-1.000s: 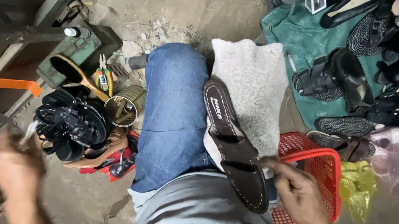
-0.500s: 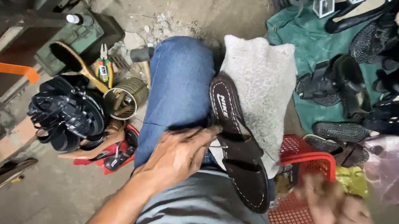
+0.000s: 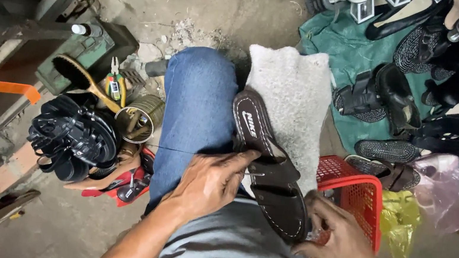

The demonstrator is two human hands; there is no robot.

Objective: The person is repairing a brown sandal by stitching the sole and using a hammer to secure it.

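A dark brown sandal lies lengthwise on my lap, partly on a grey cloth spread over my right knee. My left hand rests on my blue-jeaned thigh, its fingers pressing the sandal's strap from the left. My right hand grips the sandal's heel end, fingers curled around its edge beside a red plastic basket. Whether a small tool sits in the right hand is hidden.
Left of my leg are a pile of black sandals, a tin can with tools, a shoe brush, pliers and a green metal box. Many dark shoes lie on a green cloth at right, with pink and yellow bags.
My left hand came from the far left onto my thigh and the sandal's strap. My right hand swung out to the right, then returned to grip the heel end.
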